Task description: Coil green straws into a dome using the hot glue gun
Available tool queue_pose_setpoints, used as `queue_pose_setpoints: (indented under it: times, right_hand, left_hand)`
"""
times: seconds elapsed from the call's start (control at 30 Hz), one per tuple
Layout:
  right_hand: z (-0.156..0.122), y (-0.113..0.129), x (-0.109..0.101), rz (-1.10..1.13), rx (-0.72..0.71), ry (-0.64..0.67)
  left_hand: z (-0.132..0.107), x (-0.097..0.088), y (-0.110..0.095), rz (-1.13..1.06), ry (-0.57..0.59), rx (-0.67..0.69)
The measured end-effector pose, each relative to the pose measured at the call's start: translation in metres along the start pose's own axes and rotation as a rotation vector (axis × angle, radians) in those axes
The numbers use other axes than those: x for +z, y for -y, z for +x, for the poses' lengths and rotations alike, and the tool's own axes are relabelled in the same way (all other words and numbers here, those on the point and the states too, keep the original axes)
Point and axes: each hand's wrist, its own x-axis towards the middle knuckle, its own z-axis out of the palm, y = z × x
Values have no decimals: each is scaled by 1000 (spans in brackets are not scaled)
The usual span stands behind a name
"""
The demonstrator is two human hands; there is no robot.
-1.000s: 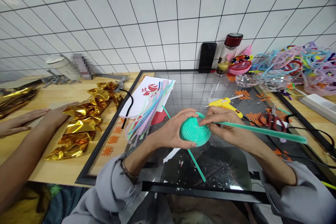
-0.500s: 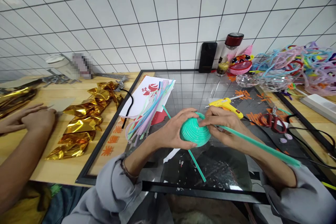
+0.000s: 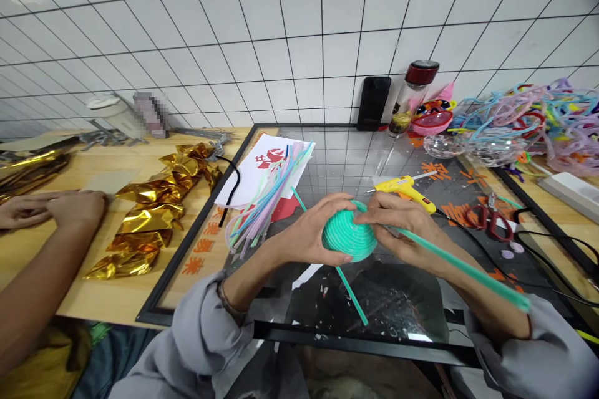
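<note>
My left hand (image 3: 311, 230) cups a teal dome wound from pipe cleaner (image 3: 349, 237), fingers curled round its left side. My right hand (image 3: 405, 224) pinches the dome's right edge where a long teal pipe cleaner tail (image 3: 468, 271) leads off over my right forearm. A loose teal stem (image 3: 350, 293) lies on the glass mat (image 3: 337, 162) below the dome. Both hands hover above the mat's near middle.
A yellow glue gun (image 3: 405, 187) and red scissors (image 3: 486, 218) lie right of my hands. Pastel stems on white paper (image 3: 266, 193) lie to the left. Gold foil (image 3: 150, 218) is beside another person's hands (image 3: 51, 209). A phone (image 3: 374, 103), a jar (image 3: 412, 96) and a pipe cleaner pile (image 3: 538, 118) line the wall.
The teal tail has swung down from pointing right to lying along my right forearm. The other person's hands have drawn together at the left.
</note>
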Motion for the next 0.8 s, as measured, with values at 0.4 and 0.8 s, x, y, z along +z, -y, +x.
queue_pose_setpoints:
  times: [0.4,0.8]
  right_hand:
    - [-3,2,1,-80,-23,-3]
    - [-5,5,6,-98,0,14]
  left_hand:
    - [1,-1,-5,-33,17,-55]
    - [0,15,-11,-123,-163,-134]
